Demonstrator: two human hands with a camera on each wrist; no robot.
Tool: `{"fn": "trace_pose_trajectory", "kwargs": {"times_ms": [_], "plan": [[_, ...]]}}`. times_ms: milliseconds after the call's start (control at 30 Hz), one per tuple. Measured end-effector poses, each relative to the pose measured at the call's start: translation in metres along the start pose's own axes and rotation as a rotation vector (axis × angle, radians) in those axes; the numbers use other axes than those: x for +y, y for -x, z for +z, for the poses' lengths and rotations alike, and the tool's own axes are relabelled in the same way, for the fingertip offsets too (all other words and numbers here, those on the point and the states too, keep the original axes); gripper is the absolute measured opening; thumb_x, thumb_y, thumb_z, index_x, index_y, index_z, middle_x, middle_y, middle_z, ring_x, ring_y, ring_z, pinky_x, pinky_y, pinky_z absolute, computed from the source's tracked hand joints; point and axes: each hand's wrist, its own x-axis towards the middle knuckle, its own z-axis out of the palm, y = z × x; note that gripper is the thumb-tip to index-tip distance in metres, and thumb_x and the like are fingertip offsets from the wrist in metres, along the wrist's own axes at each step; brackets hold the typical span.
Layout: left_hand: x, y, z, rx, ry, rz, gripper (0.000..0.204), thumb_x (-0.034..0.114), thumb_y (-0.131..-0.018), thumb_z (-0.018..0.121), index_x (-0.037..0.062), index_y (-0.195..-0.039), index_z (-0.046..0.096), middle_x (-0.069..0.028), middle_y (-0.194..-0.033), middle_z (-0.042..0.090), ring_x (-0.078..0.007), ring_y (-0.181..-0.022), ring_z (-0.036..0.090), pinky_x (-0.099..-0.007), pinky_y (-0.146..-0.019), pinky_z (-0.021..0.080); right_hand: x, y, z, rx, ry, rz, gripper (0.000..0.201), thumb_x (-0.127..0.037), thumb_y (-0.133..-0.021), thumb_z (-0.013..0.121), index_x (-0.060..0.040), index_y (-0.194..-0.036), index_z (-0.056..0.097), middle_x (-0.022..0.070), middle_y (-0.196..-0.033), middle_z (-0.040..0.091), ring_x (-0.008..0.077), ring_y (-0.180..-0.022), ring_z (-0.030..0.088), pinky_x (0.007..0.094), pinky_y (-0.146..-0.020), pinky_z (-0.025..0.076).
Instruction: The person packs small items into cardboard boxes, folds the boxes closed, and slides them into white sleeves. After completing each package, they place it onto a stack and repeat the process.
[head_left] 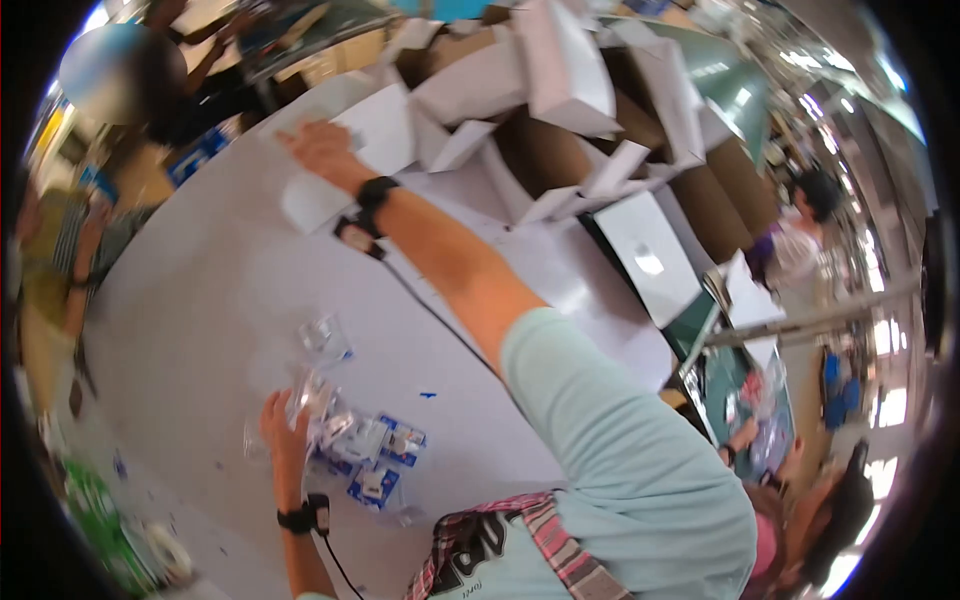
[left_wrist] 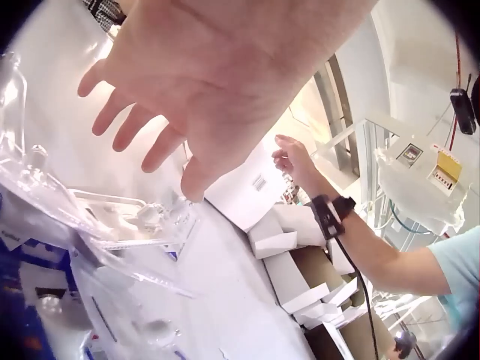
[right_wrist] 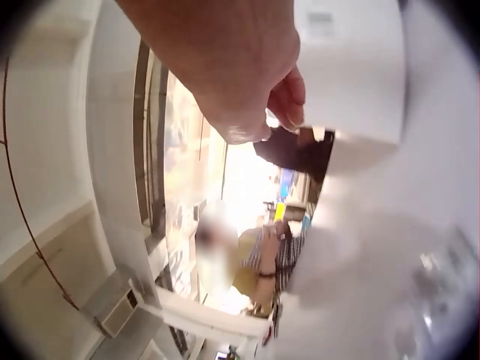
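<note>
My left hand [head_left: 285, 435] is at the left side of a pile of clear plastic packs [head_left: 345, 435] with blue and white cards inside. In the left wrist view its fingers [left_wrist: 129, 126] are spread and hold nothing, with the clear packaging [left_wrist: 120, 217] below them. My right hand [head_left: 325, 155] reaches far across the white table [head_left: 200, 310], beside a white box [head_left: 380, 130]. Its fingers are loosely bent in the right wrist view, near the box's edge, with nothing visible in them. One more clear pack [head_left: 325, 338] lies just beyond the pile.
Open white cartons [head_left: 530, 150] with brown insides crowd the table's far right. A white laptop-like panel [head_left: 648, 250] lies beside them. Small blue scraps [head_left: 428, 395] dot the tabletop. Other people sit at left and right, and a green bag [head_left: 100, 510] is at lower left.
</note>
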Motion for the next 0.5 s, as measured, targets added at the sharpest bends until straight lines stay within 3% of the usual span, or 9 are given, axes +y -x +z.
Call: {"fn": "trace_pose_trajectory", "kwargs": {"times_ms": [33, 100, 133, 267, 300, 367, 400, 467, 500], "plan": [[-0.013, 0.0, 0.004, -0.015, 0.021, 0.015, 0.04, 0.018, -0.081, 0.064, 0.0029, -0.117, 0.056, -0.0208, -0.125, 0.049, -0.0366, -0.118, 0.045, -0.0453, -0.1, 0.032, 0.017, -0.013, 0.033, 0.126, 0.041, -0.081, 0.052, -0.051, -0.087, 0.047, -0.006, -0.109, 0.06, 0.0163, -0.085, 0.066, 0.0348, -0.082, 0.064, 0.045, -0.071, 0.05], [-0.02, -0.003, 0.013, -0.029, 0.02, 0.038, 0.04, 0.017, -0.081, 0.064, 0.0024, -0.117, 0.056, -0.0207, -0.125, 0.049, -0.0365, -0.118, 0.045, -0.0452, -0.1, 0.032, 0.046, -0.002, 0.046, 0.189, 0.037, -0.023, 0.055, -0.056, -0.085, 0.047, -0.006, -0.096, 0.068, 0.0148, -0.088, 0.067, 0.0339, -0.087, 0.064, 0.044, -0.074, 0.049], [-0.016, -0.002, 0.012, -0.026, -0.005, 0.044, 0.039, 0.016, -0.081, 0.064, 0.0025, -0.117, 0.056, -0.0205, -0.125, 0.049, -0.0364, -0.118, 0.045, -0.045, -0.1, 0.032, 0.037, 0.014, 0.029, 0.133, -0.023, 0.119, 0.055, -0.056, -0.084, 0.048, -0.0058, -0.093, 0.068, 0.0144, -0.09, 0.067, 0.0341, -0.088, 0.063, 0.0448, -0.075, 0.049], [0.027, 0.012, 0.012, -0.014, -0.046, 0.094, 0.037, 0.015, -0.081, 0.063, 0.003, -0.115, 0.057, -0.0194, -0.125, 0.05, -0.0357, -0.116, 0.045, -0.0453, -0.099, 0.034, 0.043, 0.092, -0.046, 0.022, 0.011, 0.13, 0.041, -0.043, -0.077, 0.055, -0.0047, -0.078, 0.069, 0.0149, -0.084, 0.067, 0.0318, -0.085, 0.064, 0.0455, -0.073, 0.049], [0.047, 0.016, 0.007, -0.02, -0.049, 0.1, 0.034, 0.012, -0.081, 0.063, 0.0033, -0.113, 0.058, -0.0184, -0.124, 0.051, -0.0351, -0.115, 0.047, -0.0442, -0.098, 0.036, 0.057, 0.103, -0.051, -0.028, 0.039, 0.101, 0.031, -0.035, -0.078, 0.055, -0.007, -0.082, 0.069, 0.0176, -0.082, 0.066, 0.0339, -0.081, 0.064, 0.0441, -0.069, 0.049], [0.052, 0.018, 0.008, -0.016, 0.031, 0.16, 0.035, 0.009, -0.08, 0.062, 0.0034, -0.115, 0.056, -0.0182, -0.122, 0.052, -0.035, -0.115, 0.047, -0.0419, -0.097, 0.037, 0.063, 0.156, -0.094, 0.124, -0.136, -0.027, 0.019, -0.017, -0.08, 0.05, -0.0081, -0.09, 0.064, 0.0184, -0.081, 0.065, 0.0357, -0.079, 0.063, 0.0442, -0.069, 0.049], [0.058, 0.021, 0.004, -0.006, 0.079, 0.166, 0.037, 0.008, -0.081, 0.062, 0.003, -0.116, 0.055, -0.0181, -0.12, 0.052, -0.0358, -0.114, 0.047, -0.0414, -0.097, 0.037, 0.069, 0.174, -0.115, 0.088, -0.192, -0.095, 0.021, -0.012, -0.081, 0.047, -0.0089, -0.098, 0.06, 0.0195, -0.08, 0.064, 0.0374, -0.077, 0.062, 0.0458, -0.068, 0.047], [0.078, 0.024, -0.01, 0.026, 0.197, 0.146, 0.04, 0.009, -0.081, 0.062, 0.0016, -0.12, 0.052, -0.0185, -0.118, 0.053, -0.0371, -0.113, 0.047, -0.0411, -0.097, 0.037, 0.065, 0.211, -0.162, 0.036, -0.018, -0.114, 0.036, -0.01, -0.085, 0.046, -0.0173, -0.121, 0.047, 0.0192, -0.073, 0.061, 0.0388, -0.072, 0.06, 0.0488, -0.062, 0.042], [0.09, 0.028, -0.02, 0.048, 0.268, 0.117, 0.043, 0.01, -0.082, 0.062, 0.0006, -0.122, 0.05, -0.019, -0.117, 0.053, -0.0376, -0.112, 0.048, -0.0412, -0.097, 0.037, 0.063, 0.225, -0.179, -0.006, 0.02, -0.108, 0.04, -0.007, -0.086, 0.046, -0.0201, -0.124, 0.046, 0.0186, -0.072, 0.06, 0.0392, -0.072, 0.059, 0.0486, -0.063, 0.042]]}}
